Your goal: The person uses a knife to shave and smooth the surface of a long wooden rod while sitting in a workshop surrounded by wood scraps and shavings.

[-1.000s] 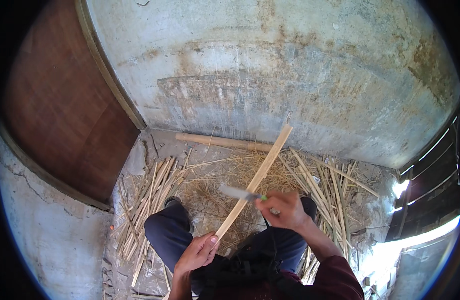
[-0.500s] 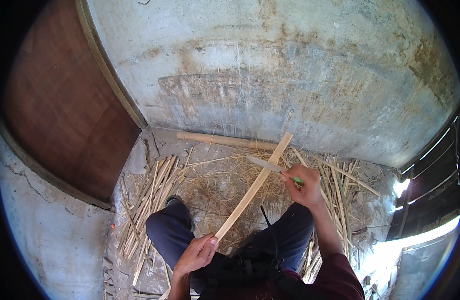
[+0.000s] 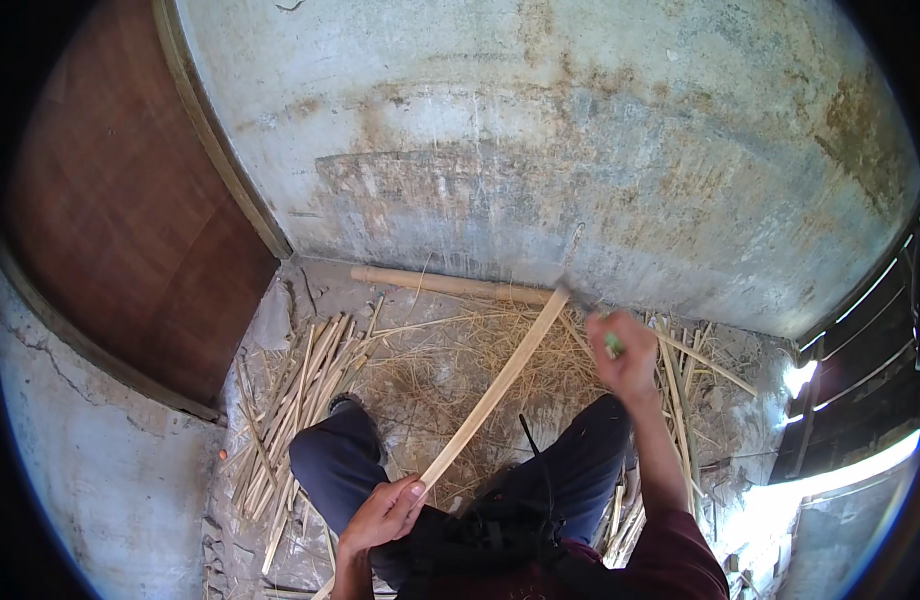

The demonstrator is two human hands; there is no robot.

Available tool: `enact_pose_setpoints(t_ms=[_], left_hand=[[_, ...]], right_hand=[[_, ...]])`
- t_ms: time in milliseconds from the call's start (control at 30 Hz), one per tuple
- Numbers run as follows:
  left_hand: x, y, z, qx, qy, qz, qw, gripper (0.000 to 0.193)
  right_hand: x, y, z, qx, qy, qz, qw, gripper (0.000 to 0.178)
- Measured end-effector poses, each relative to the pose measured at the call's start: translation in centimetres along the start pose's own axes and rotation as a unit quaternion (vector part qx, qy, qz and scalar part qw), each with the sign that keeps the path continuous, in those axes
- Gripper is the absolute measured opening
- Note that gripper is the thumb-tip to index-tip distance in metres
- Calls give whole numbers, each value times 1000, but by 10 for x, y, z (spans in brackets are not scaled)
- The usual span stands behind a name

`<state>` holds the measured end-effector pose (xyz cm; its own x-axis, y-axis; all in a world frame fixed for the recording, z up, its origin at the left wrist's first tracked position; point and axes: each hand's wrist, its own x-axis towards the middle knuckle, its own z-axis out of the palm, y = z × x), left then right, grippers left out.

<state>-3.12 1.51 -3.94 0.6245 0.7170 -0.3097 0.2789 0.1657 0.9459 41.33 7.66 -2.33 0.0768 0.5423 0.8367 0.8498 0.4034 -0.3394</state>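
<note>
Dark blue trousers, dark maroon short-sleeved top, bare forearms, dark shoe on left foot

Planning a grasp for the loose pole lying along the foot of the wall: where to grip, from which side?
Grip the pole near mid-length, coming from above on the person's side. It lies flat, its far side close against the wall, so only the top and near side are open. Its right end is hidden behind the strip.
</note>
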Motion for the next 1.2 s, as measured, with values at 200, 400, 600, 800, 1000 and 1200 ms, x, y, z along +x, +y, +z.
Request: enact_pose_setpoints(t_ms=[200,400,600,800,1000,1200], left_hand=[[-7,5,0,68,13,53,996,39],[0,9,0,21,-3,56,998,42],[11,14,8,-50,33,19,998,38],[29,30,22,-113,51,34,992,36],[35,37,26,-96,51,44,993,36],[27,37,25,-52,58,55,995,38]], right_hand=[[0,-13,-12,57,-11,62,996,13],[4,-33,-8,70,82,206,973,11],[-16,-52,-5,130,28,185,974,9],[-32,-109,19,178,-186,-18,966,13],[-47,-131,30,173,-195,-89,961,14],[-40,-116,28,166,-161,-70,970,15]])
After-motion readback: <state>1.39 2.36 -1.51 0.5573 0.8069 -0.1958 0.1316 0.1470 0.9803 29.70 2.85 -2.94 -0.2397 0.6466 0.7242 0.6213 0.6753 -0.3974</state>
